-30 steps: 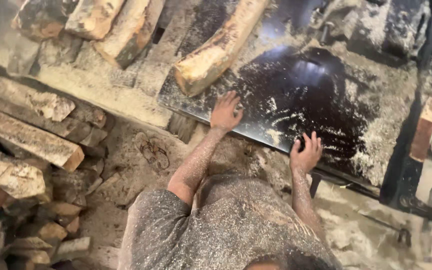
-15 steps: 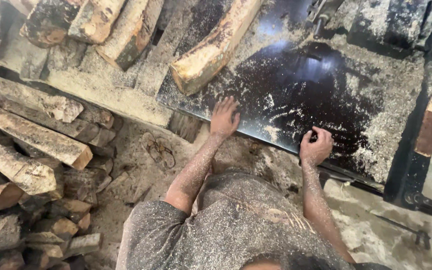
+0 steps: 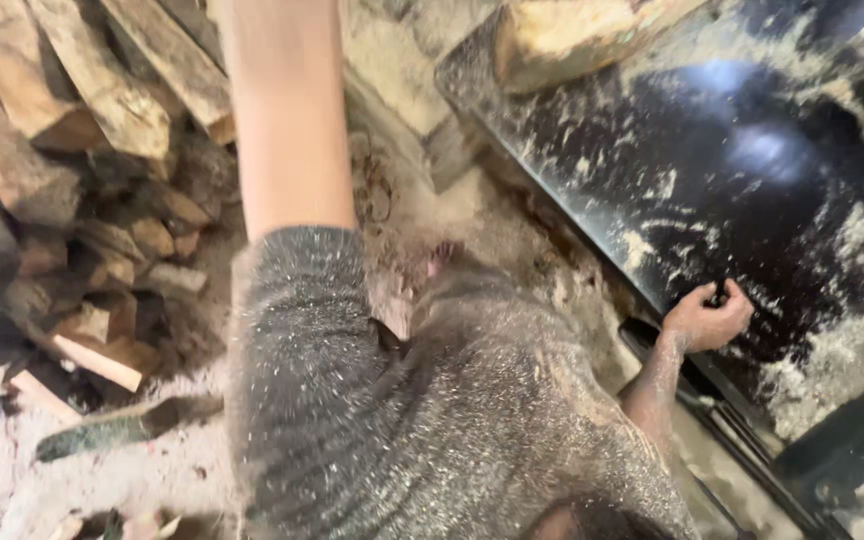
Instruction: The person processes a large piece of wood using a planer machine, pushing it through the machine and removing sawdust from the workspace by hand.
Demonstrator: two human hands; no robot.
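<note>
- The right hand (image 3: 709,318) rests on the near edge of the dark, sawdust-strewn surface (image 3: 712,170), fingers curled together on nothing visible.
- The left hand is out of view above the raised arm.
- A log (image 3: 577,35) lies at the surface's far edge.
- Stacked firewood (image 3: 72,120) sits left.

This is looking like a rough sawmill or firewood-cutting workshop. Split, pale-faced logs with dark bark (image 3: 72,110) are lying stacked in an untidy pile along the left side, with smaller offcuts tumbling down toward the ground. A broad, flat black metal saw table (image 3: 752,200) is taking up the right side, and pale sawdust is lying scattered and heaped across its glossy top. A thick chunk of cut timber (image 3: 572,35) is resting at the table's far edge. Sawdust is also coating the bare earthen floor (image 3: 102,480).
</note>
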